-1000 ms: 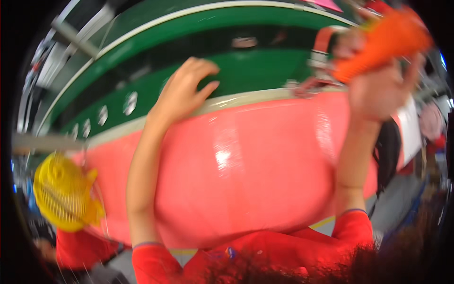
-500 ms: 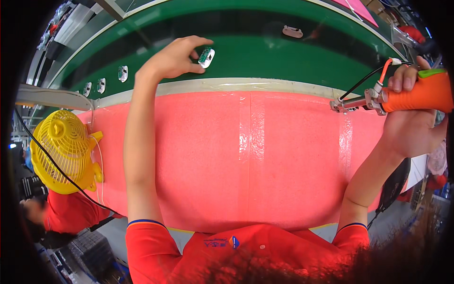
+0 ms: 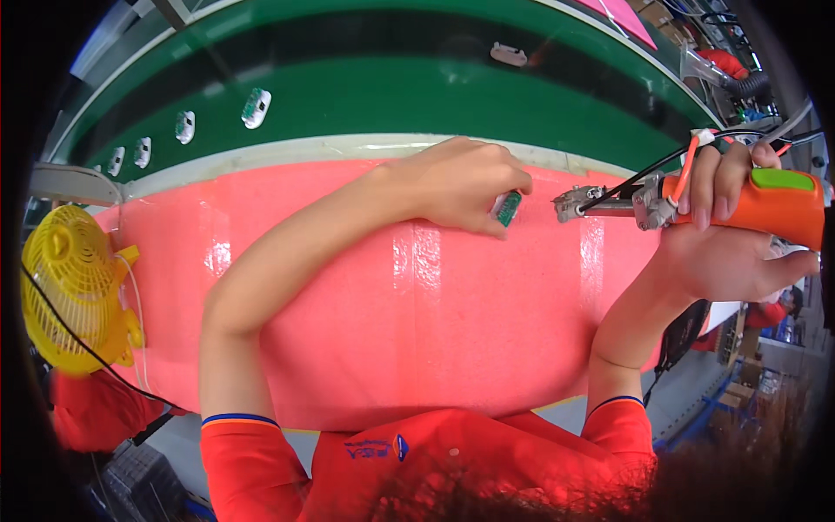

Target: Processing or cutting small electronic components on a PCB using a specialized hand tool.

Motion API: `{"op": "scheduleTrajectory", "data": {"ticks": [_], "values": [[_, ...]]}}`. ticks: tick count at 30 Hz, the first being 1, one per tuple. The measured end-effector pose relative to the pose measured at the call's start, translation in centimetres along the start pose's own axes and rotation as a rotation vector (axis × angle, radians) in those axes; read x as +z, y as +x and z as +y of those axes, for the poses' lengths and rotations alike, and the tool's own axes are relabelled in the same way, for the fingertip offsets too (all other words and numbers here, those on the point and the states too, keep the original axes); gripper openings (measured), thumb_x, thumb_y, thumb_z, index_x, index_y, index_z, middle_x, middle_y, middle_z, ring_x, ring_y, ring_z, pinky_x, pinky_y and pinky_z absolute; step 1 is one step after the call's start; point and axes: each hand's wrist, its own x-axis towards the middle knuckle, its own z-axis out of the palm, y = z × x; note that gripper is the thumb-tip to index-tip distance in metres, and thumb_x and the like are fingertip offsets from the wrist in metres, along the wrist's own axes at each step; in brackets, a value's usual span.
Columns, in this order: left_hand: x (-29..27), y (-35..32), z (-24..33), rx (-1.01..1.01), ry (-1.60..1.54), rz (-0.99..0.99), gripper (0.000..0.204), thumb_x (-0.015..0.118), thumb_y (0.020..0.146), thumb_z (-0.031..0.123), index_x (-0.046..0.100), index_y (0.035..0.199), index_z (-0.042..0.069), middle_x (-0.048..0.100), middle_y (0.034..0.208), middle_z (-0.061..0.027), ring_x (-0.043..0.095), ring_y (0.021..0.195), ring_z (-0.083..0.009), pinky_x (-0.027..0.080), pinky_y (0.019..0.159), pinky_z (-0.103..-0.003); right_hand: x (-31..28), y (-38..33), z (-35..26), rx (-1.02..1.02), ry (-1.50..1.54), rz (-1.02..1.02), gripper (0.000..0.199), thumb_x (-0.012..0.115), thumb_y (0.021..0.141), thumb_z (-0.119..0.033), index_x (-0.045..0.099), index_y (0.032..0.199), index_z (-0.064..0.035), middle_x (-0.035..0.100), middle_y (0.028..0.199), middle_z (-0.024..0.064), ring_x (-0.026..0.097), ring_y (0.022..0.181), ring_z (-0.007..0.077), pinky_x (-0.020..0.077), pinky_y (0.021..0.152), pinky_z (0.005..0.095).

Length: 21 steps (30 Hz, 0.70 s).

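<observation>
My left hand point(image 3: 457, 184) rests on the pink foam mat point(image 3: 391, 304) and pinches a small green circuit board point(image 3: 505, 209) at its fingertips. My right hand point(image 3: 726, 235) grips an orange electric screwdriver point(image 3: 748, 202) held sideways, its metal tip point(image 3: 570, 204) pointing left at the board, a short gap away. A black cable runs from the tool up to the right.
A green conveyor belt point(image 3: 391, 96) curves behind the mat, carrying several small white-and-green parts point(image 3: 255, 106) at the left and one point(image 3: 509, 55) farther back. A yellow desk fan point(image 3: 70, 296) stands at the mat's left end. Cables and equipment crowd the upper right.
My left hand came back from the conveyor to the mat, now holding the small board. My right hand lowered the screwdriver and brought its tip toward the board.
</observation>
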Motion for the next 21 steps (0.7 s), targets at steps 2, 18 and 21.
{"op": "scheduleTrajectory", "data": {"ticks": [2,18,21], "values": [[1.3,0.4,-0.1,0.045,-0.031,0.056,0.056,0.089,0.073,0.03,0.069,0.118,0.003,0.068,0.116,-0.0113,0.064,0.11,-0.0315,0.052,0.095,-0.042,-0.3,0.1,-0.1,0.008,0.007,-0.192,0.108,0.026,0.088,-0.092,0.053,0.131,0.0027,0.053,0.077,0.0049,0.05,0.057,0.0154,0.0451,0.05,0.0294],[3.9,-0.5,-1.9,0.134,-0.247,0.205,0.053,0.086,0.072,0.027,0.07,0.117,0.005,0.069,0.109,-0.0129,0.063,0.108,-0.0331,0.05,0.098,-0.044,4.0,-1.0,2.1,0.061,0.187,-0.005,0.088,0.031,0.091,-0.08,0.057,0.114,-0.0001,0.049,0.073,0.0039,0.043,0.057,0.0131,0.04,0.056,0.0276],[4.1,-0.5,-1.9,0.133,-0.215,0.236,0.054,0.086,0.073,0.028,0.07,0.119,0.005,0.069,0.111,-0.013,0.063,0.109,-0.0334,0.049,0.099,-0.044,3.9,-1.0,1.7,0.078,0.133,0.008,0.085,0.033,0.091,-0.079,0.056,0.114,-0.0001,0.049,0.075,0.0044,0.043,0.058,0.0138,0.0406,0.056,0.0289]]}}
